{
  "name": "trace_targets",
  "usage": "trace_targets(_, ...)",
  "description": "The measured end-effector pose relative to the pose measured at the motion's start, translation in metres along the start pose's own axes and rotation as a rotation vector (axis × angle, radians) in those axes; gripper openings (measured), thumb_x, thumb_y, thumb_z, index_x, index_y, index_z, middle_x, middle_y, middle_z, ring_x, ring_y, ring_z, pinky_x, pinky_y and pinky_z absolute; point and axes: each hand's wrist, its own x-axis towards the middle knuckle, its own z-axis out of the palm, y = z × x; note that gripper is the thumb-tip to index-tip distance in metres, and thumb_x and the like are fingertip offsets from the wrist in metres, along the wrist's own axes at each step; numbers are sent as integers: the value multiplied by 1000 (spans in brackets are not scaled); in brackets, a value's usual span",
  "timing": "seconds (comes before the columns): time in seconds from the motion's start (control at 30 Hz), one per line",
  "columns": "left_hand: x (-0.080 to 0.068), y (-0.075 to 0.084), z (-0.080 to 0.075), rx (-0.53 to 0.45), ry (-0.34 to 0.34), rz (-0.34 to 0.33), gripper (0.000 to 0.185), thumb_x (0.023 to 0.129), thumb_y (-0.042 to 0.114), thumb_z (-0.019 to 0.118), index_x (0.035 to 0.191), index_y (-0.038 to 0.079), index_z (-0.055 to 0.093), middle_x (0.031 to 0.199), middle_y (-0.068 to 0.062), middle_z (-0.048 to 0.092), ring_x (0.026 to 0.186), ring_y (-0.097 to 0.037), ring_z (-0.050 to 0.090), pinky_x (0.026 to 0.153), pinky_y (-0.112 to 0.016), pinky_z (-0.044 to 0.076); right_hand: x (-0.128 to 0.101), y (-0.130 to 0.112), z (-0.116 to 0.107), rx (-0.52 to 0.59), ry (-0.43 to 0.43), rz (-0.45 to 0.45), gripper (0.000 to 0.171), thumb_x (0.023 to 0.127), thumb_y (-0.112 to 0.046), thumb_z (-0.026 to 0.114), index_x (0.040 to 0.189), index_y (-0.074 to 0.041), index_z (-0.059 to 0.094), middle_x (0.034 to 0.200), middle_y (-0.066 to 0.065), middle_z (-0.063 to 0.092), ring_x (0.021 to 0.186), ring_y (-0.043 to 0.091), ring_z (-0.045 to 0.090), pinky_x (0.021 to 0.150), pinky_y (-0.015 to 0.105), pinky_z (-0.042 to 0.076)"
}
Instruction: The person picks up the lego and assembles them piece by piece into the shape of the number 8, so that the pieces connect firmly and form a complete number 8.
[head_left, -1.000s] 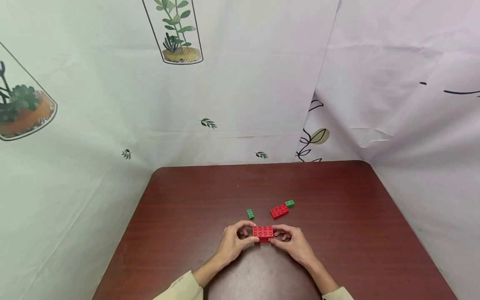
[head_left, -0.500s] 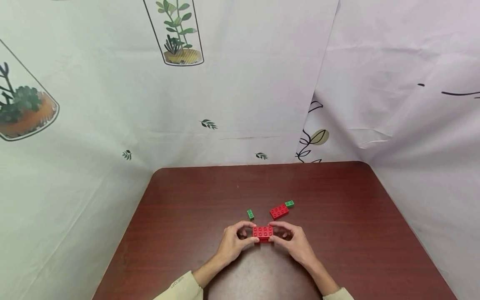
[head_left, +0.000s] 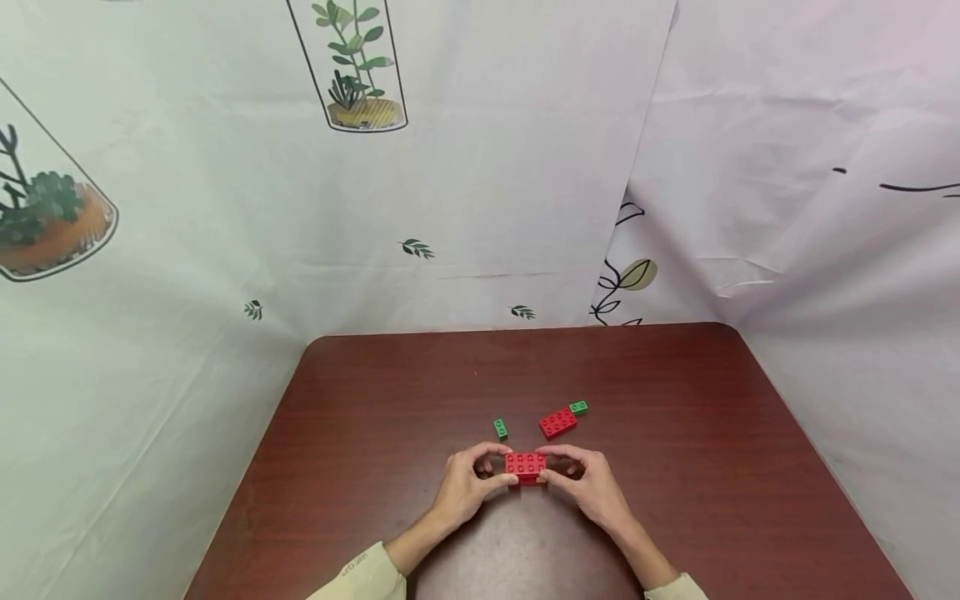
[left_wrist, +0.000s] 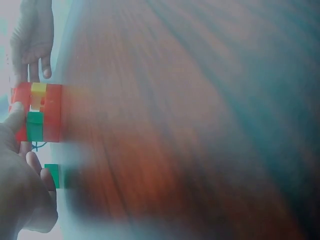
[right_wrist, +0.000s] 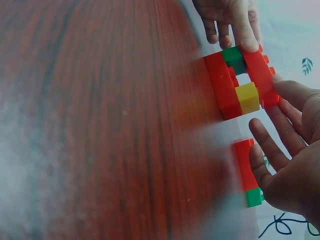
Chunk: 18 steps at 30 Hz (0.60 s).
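Both hands, left hand (head_left: pixel 467 486) and right hand (head_left: pixel 587 487), pinch the brick stack (head_left: pixel 526 466); only wrist views reveal its yellow block (right_wrist: pixel 247 97) and green block (right_wrist: pixel 233 56).

The block stack (head_left: pixel 526 465) is red on top and bottom, with a green bit and a yellow bit in between; a small green block (head_left: pixel 500 428) lies alone; a red block (head_left: pixel 558 422) touches another green block (head_left: pixel 578 407); the surface (head_left: pixel 675 467) is dark reddish-brown wood grain; the white curtain (head_left: pixel 225 208) has green plant pictures.
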Motion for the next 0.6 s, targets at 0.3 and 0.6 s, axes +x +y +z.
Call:
trace_targets(0.3, 0, 2, 0, 31, 12, 18, 34, 81, 31, 94, 111, 25, 79, 77, -6, 65, 71, -16, 58, 64, -22, 44, 2, -1, -1, -47, 3, -17, 28, 89, -16, 88, 116, -15, 81, 100, 1, 80, 88, 12, 72, 74, 27, 55)
trace_targets(0.6, -1, 0, 1, 83, 28, 23, 36, 79, 36, 94, 111, 28, 79, 74, 2, 62, 68, -6, 52, 63, -22, 42, 3, 1, 0, -85, 4, -1, 28, 86, -19, 91, 113, -19, 81, 94, -7, 77, 86, 13, 70, 74, 28, 51)
